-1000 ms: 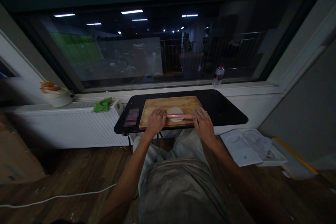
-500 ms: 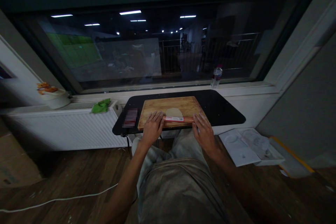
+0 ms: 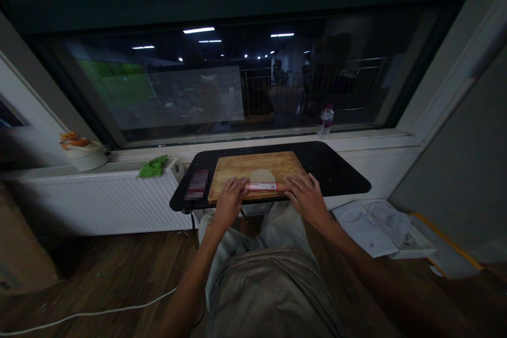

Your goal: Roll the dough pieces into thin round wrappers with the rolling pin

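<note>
A wooden rolling pin (image 3: pixel 263 186) with a red-and-white label lies crosswise over the near part of a flat, pale round of dough (image 3: pixel 262 175). The dough rests on a wooden cutting board (image 3: pixel 233 163). My left hand (image 3: pixel 230 198) is on the pin's left end, fingers bent over it from above. On its right end sits my right hand (image 3: pixel 307 196), its fingers likewise laid over the wood. The dough's far half shows beyond the pin; the part underneath is hidden.
A black table (image 3: pixel 344 174) carries the board and a blurred-out dark packet (image 3: pixel 197 185). A water bottle (image 3: pixel 325 122) stands on the windowsill. Left are a radiator (image 3: pixel 119 203), a green cloth (image 3: pixel 153 167) and a white container (image 3: pixel 87 157). An open white box (image 3: pixel 380 227) lies right.
My right hand has shifted slightly inward along the rolling pin. The whole view has dropped a little in the picture. Pin and dough keep nearly the same places on the board.
</note>
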A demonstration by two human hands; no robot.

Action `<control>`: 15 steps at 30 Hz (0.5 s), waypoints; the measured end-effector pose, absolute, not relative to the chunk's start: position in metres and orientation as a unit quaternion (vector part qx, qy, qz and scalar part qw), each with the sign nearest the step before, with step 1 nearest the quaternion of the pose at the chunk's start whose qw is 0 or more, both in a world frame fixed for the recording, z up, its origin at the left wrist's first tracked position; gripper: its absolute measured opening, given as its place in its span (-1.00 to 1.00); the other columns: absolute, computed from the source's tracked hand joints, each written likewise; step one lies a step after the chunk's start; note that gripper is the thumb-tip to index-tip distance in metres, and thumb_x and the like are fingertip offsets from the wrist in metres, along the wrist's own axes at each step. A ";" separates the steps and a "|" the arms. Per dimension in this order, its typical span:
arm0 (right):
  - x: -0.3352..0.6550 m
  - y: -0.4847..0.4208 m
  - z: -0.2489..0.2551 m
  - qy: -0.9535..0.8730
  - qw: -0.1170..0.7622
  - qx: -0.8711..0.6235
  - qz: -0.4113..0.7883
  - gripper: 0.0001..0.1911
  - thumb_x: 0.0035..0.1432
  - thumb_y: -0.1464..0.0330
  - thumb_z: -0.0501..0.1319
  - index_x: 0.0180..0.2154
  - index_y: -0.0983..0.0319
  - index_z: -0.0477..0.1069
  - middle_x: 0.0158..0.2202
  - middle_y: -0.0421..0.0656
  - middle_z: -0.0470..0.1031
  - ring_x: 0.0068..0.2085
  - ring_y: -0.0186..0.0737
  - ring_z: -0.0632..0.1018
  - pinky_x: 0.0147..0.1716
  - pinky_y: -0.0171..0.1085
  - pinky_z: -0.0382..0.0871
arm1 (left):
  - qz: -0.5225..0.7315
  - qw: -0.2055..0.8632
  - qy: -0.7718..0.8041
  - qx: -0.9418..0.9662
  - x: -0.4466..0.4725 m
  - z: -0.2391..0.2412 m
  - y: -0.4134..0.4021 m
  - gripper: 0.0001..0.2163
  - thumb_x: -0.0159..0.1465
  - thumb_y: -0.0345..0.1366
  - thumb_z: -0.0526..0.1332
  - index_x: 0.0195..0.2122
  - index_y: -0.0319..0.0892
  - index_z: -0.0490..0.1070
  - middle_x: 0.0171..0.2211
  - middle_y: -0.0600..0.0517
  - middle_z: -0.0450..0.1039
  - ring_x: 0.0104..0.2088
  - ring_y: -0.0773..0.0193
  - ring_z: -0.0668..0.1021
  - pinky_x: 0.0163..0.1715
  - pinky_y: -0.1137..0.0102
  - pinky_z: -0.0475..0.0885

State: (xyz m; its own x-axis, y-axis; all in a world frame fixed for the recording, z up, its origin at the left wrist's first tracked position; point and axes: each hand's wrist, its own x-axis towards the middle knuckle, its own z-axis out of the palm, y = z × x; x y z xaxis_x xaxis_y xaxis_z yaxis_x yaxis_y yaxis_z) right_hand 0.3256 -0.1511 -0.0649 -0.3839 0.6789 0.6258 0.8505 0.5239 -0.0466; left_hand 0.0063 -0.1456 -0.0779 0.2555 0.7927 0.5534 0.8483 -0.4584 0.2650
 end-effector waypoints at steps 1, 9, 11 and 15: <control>0.325 -0.145 -0.060 -0.833 0.283 -0.457 -0.133 -0.53 0.58 0.27 0.19 0.41 0.12 0.49 0.25 0.01 0.68 0.31 0.12 0.58 0.49 0.22 0.21 | -0.322 0.040 -0.517 -0.792 0.005 -0.076 -0.142 -0.63 0.62 -0.26 0.09 0.36 -0.01 0.50 0.35 -0.04 0.58 0.44 0.00 0.49 0.53 -0.05 0.38; 0.342 -0.106 -0.053 -0.783 0.274 -0.549 -0.102 -0.55 0.59 0.23 0.16 0.36 0.19 0.52 0.22 0.10 0.67 0.18 0.18 0.63 0.15 0.03 0.50 | -0.353 0.071 -0.645 -0.674 0.037 -0.059 -0.133 -0.67 0.54 -0.08 0.25 0.19 -0.17 0.50 0.19 -0.28 0.56 0.24 -0.20 0.57 0.24 -0.07 0.53; 0.348 -0.101 -0.053 -0.763 0.300 -0.566 -0.088 -0.52 0.60 0.20 0.13 0.38 0.18 0.51 0.19 0.09 0.67 0.14 0.18 0.64 0.08 0.00 0.53 | -0.283 0.049 -0.628 -0.723 0.062 -0.057 -0.135 -0.57 0.50 0.12 0.29 0.14 -0.13 0.52 0.15 -0.26 0.59 0.20 -0.24 0.57 0.23 -0.11 0.50; 0.354 -0.098 -0.053 -0.749 0.349 -0.560 -0.062 -0.51 0.59 0.18 0.11 0.39 0.14 0.50 0.16 0.02 0.68 0.14 0.14 0.65 0.08 -0.04 0.56 | -0.239 0.051 -0.634 -0.734 0.105 -0.054 -0.127 -0.33 0.46 0.31 0.24 0.22 -0.24 0.49 0.20 -0.41 0.55 0.22 -0.35 0.55 0.26 -0.20 0.43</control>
State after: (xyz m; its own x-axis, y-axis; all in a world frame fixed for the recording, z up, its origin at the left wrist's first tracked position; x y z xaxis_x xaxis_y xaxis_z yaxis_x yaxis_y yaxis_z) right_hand 0.3537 -0.0980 -0.0534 -0.1301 0.7954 0.5920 0.8816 0.3660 -0.2981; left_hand 0.1045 -0.1272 -0.0544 0.0822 0.9060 0.4153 0.9546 -0.1914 0.2285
